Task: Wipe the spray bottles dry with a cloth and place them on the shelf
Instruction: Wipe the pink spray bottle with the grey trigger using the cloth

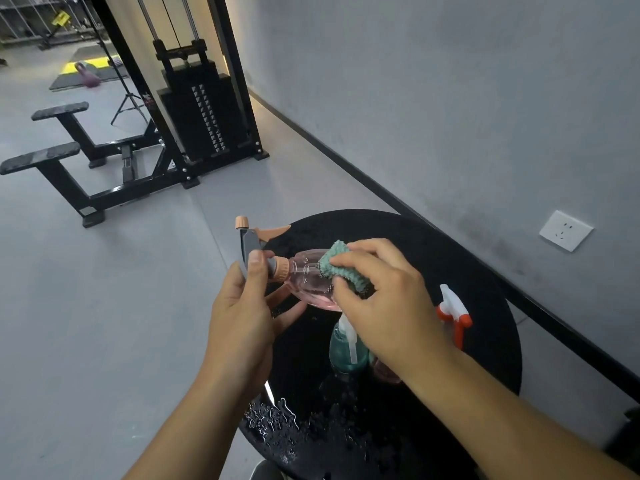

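Note:
My left hand (pixel 242 306) grips a pink spray bottle (pixel 306 282) by its grey and peach spray head, holding it tilted on its side above a round black table (pixel 467 271). My right hand (pixel 384 296) pinches a teal cloth (pixel 337 263) against the bottle's clear pink body. Below my right wrist a teal spray bottle (pixel 344 351) stands on the table. A white and orange-red spray bottle (pixel 455 315) stands to its right. Another pink object (pixel 386 372) is mostly hidden under my right forearm.
Water drops (pixel 277 420) lie on the table's near edge. A black cable weight machine (pixel 194 109) with padded bars stands on the grey floor at the back left. A grey wall with a white socket (pixel 565 230) runs along the right. No shelf is in view.

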Tool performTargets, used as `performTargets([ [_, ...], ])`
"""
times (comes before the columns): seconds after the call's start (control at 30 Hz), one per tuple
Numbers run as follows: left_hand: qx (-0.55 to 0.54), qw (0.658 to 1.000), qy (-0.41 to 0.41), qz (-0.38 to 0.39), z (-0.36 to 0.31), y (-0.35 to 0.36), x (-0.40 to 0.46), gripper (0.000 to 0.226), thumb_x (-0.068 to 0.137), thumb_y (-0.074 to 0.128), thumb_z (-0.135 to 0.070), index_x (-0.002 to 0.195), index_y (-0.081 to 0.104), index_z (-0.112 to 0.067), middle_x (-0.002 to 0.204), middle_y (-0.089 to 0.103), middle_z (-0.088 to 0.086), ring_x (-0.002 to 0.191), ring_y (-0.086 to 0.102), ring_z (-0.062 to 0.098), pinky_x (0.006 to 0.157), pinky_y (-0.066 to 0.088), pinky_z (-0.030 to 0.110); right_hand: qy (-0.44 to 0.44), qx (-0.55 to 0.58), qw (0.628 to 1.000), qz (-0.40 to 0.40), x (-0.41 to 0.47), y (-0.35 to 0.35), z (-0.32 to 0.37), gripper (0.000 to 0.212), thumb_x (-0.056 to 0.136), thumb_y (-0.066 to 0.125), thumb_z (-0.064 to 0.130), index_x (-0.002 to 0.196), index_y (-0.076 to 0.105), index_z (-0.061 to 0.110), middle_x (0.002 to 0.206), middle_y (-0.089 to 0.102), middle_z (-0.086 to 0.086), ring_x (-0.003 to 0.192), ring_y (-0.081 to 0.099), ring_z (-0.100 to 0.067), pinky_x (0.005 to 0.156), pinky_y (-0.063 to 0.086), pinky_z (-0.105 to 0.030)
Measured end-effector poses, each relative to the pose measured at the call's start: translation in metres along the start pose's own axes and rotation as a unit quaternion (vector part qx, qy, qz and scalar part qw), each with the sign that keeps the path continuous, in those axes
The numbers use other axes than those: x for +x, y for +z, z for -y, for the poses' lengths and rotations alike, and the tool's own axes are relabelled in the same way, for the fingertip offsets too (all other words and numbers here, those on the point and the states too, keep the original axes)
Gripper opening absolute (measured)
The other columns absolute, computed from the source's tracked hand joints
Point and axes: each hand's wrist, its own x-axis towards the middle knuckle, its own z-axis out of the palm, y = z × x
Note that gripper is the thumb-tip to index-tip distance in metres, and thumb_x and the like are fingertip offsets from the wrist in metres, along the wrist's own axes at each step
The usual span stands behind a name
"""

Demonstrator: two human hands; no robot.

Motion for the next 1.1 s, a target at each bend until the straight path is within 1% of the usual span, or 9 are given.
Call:
performTargets([
  [0.17,-0.003,1.000,-0.005,0.021,0.003,0.001,0.000,0.032,0.108,0.049,-0.045,0.113,0.068,-0.019,0.110,0.081,0.001,0.105,0.077,0.024,0.083,0.066,0.043,-0.052,-0.018,0.997,0.052,0.000,0.002,0.003,0.028,0.096,0.069,0.019,0.122,0.074,0.027,0.131,0.054,0.014,0.122,0.053,-0.003,0.096,0.049,-0.010],
  [0.27,-0.035,0.999,0.000,0.014,-0.003,-0.004,0.003,0.029,0.106,0.050,-0.043,0.104,0.070,-0.021,0.106,0.079,0.000,0.117,0.072,0.034,0.092,0.064,0.058,-0.009,0.002,1.000,0.007,0.004,-0.005,-0.001,0.028,0.093,0.070,0.016,0.118,0.074,0.027,0.124,0.056,0.015,0.112,0.057,0.000,0.089,0.047,-0.004],
  [0.33,-0.048,0.999,0.006,0.016,-0.005,-0.006,0.004,0.030,0.107,0.049,-0.042,0.099,0.070,-0.023,0.102,0.079,-0.004,0.122,0.070,0.036,0.093,0.062,0.062,0.020,0.030,0.999,-0.020,0.005,-0.008,-0.004,0.028,0.093,0.070,0.012,0.118,0.075,0.025,0.121,0.058,0.014,0.112,0.056,0.004,0.086,0.044,0.001],
  [0.4,-0.053,0.998,0.003,0.024,-0.004,-0.005,0.004,0.029,0.105,0.050,-0.043,0.099,0.071,-0.023,0.106,0.078,0.000,0.123,0.069,0.037,0.091,0.063,0.059,0.019,0.041,0.999,-0.004,0.003,-0.008,-0.003,0.029,0.096,0.069,0.013,0.122,0.074,0.025,0.125,0.056,0.014,0.117,0.053,0.006,0.084,0.044,0.002],
  [0.53,-0.049,0.998,0.009,0.031,0.001,-0.003,0.004,0.029,0.105,0.050,-0.043,0.101,0.071,-0.023,0.108,0.078,0.003,0.121,0.070,0.036,0.086,0.065,0.053,-0.041,0.002,0.998,0.050,-0.002,-0.006,0.003,0.029,0.097,0.067,0.017,0.124,0.072,0.026,0.133,0.052,0.015,0.124,0.050,0.000,0.092,0.050,-0.008],
  [0.7,-0.065,0.997,0.022,0.021,-0.005,-0.006,0.007,0.030,0.103,0.051,-0.044,0.097,0.069,-0.021,0.107,0.078,0.002,0.123,0.070,0.036,0.092,0.062,0.063,0.025,0.042,0.998,-0.027,0.003,-0.012,-0.007,0.027,0.093,0.071,0.009,0.116,0.075,0.023,0.121,0.058,0.012,0.111,0.057,0.004,0.084,0.043,0.002],
  [0.8,-0.048,0.998,0.016,0.037,-0.001,-0.002,0.006,0.029,0.104,0.050,-0.043,0.099,0.070,-0.023,0.106,0.078,0.002,0.115,0.073,0.031,0.089,0.064,0.058,0.003,0.037,0.999,0.003,0.002,-0.010,-0.004,0.028,0.095,0.070,0.012,0.120,0.074,0.024,0.127,0.057,0.013,0.118,0.054,0.004,0.088,0.043,0.002],
  [0.9,-0.031,0.998,0.017,0.053,0.002,0.001,0.004,0.029,0.104,0.051,-0.043,0.105,0.070,-0.022,0.109,0.078,0.005,0.108,0.076,0.026,0.088,0.065,0.056,-0.045,0.003,0.998,0.040,-0.001,-0.008,0.001,0.029,0.097,0.068,0.017,0.124,0.073,0.026,0.132,0.055,0.014,0.123,0.052,-0.001,0.095,0.048,-0.007],
  [1.1,-0.037,0.998,0.028,0.049,-0.002,-0.003,0.005,0.030,0.107,0.048,-0.041,0.102,0.071,-0.023,0.108,0.078,0.003,0.119,0.072,0.031,0.090,0.064,0.058,0.028,0.043,0.999,-0.003,0.006,-0.016,-0.006,0.029,0.097,0.066,0.014,0.123,0.072,0.025,0.126,0.057,0.013,0.116,0.054,0.003,0.083,0.047,0.000],
])
